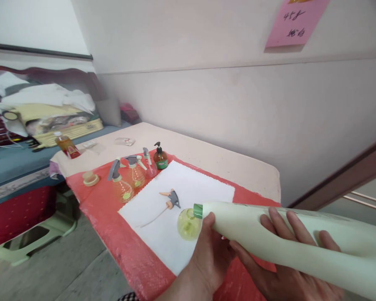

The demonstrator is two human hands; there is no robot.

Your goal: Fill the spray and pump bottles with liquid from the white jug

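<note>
A large pale-green plastic jug (244, 217) with a green spout lies tilted nearly level across the right side. My right hand (288, 246) is wrapped through its handle. Under the neck, my left hand (211, 246) is closed around it, thumb against the side. The spout's mouth meets or overlaps the opening of a round, clear yellowish bottle (188, 225) on a white cloth; whether they touch I cannot tell. Beside that bottle lies a grey and peach trigger spray head (173, 199) with its thin tube stretched toward the lower left.
Along the cloth's upper left stand several trigger spray bottles (123, 190) and a brown pump bottle (161, 158). A round cap (90, 178) sits on the red table cover (103, 209). Farther left are a drink bottle (67, 145) and a red-seated stool (21, 221). A wall borders the table's far side.
</note>
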